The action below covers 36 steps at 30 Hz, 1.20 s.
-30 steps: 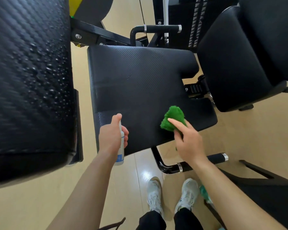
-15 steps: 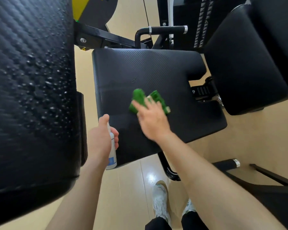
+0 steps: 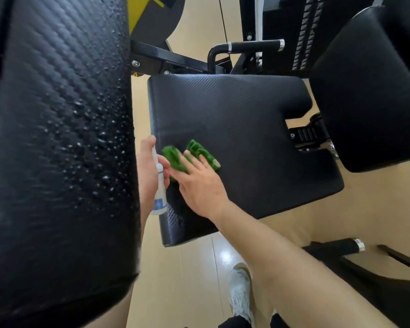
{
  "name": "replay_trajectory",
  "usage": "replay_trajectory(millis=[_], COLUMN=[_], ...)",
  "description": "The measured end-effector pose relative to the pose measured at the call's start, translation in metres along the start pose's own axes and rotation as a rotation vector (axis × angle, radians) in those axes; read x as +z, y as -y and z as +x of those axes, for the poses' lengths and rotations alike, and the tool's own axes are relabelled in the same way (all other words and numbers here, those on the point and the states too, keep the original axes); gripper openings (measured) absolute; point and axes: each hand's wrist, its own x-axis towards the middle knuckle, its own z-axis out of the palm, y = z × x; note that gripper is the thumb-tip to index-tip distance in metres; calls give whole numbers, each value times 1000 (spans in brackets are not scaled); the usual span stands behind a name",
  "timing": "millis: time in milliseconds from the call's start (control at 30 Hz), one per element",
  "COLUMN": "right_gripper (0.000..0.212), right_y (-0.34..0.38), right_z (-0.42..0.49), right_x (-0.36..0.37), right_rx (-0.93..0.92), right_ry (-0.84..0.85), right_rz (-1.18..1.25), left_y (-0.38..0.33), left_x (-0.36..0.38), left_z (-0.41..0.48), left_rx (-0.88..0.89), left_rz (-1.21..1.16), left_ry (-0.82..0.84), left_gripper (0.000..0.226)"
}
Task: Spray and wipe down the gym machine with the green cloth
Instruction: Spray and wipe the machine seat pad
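Pressure is applied to the green cloth [image 3: 200,151] by the spread, flat fingers of the right hand [image 3: 200,188], on the seat pad [image 3: 258,129] near its left edge. Cloth is judged soft, light and prone to bunching; palm pressure over its middle is advised. The spray bottle [image 3: 160,201] is gripped in the curled left hand [image 3: 147,171].

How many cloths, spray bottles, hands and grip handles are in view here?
Green cloth: 1
Spray bottle: 1
Hands: 2, left hand, right hand
Grip handles: 2, upper handle, lower handle
Total: 6
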Motion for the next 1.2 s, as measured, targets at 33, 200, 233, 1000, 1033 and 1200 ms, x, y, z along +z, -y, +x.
replay_trajectory(millis=[33, 200, 233, 1000, 1033, 1200], right_gripper=[57, 50, 48, 39, 39, 39], right_y=[8, -56, -68, -148, -150, -169], right_z=[-27, -53, -31, -60, -61, -60], right_x=[1, -27, -30, -130, -133, -139], right_rx=[-174, -268, -133, 804, 801, 804], right_ry=[80, 192, 122, -513, -524, -536], right_rz=[13, -52, -58, 345, 353, 388], left_y=[-2, -12, -13, 6, 2, -25], left_x=[-1, -2, 0, 173, 189, 258], left_z=[0, 8, 11, -3, -3, 17], left_rx=[22, 10, 7, -144, -152, -113], left_rz=[25, 85, 88, 6, 2, 78], left_ry=[10, 62, 64, 175, 191, 274], left_gripper=[63, 63, 63, 62, 62, 62])
